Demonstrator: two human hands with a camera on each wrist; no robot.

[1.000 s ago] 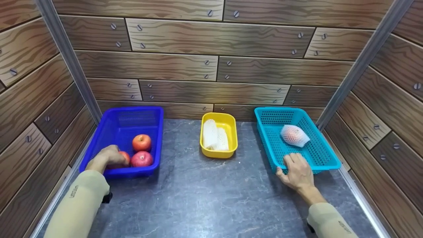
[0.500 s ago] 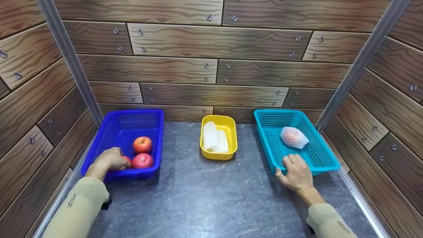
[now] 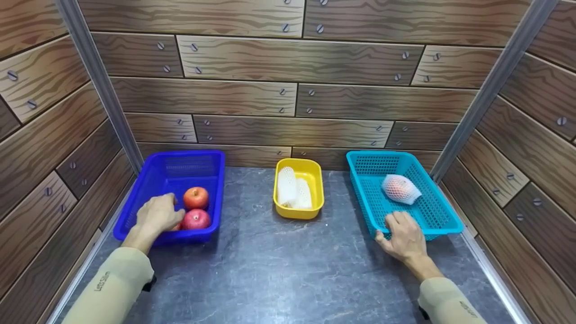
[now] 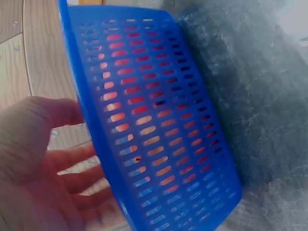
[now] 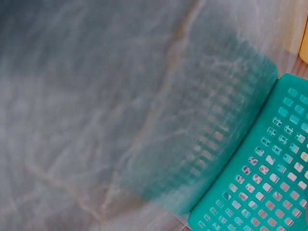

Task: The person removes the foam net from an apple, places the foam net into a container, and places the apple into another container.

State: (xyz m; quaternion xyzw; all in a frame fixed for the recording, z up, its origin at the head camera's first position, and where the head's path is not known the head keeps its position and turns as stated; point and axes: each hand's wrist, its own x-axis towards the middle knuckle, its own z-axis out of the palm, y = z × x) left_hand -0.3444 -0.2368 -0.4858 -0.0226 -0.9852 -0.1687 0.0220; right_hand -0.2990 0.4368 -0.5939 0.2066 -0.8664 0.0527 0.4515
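In the head view, my left hand (image 3: 157, 215) is over the left front of a blue basket (image 3: 220, 180), thumb apart from the fingers. Beneath it an apple (image 3: 177, 227) is mostly hidden. Two more red apples (image 3: 195, 198) lie beside it. The left wrist view shows the left hand (image 4: 53, 168) with fingers spread behind the slotted basket wall (image 4: 159, 134), none wrapped round an apple. My right hand (image 3: 405, 237) grips the front rim of a teal basket (image 3: 360, 198), which holds a fruit in white foam netting (image 3: 400, 189). That hand is out of the right wrist view.
Between the baskets, toward the back, stands a yellow tub (image 3: 299, 213) holding white foam net sleeves (image 3: 286, 186). Wood-patterned walls (image 3: 252, 58) enclose the grey tabletop (image 3: 279, 270) at the back and sides.
My left hand has risen from low among the apples and shifted slightly right, its thumb now spread from the fingers. The right hand keeps its place on the teal rim.
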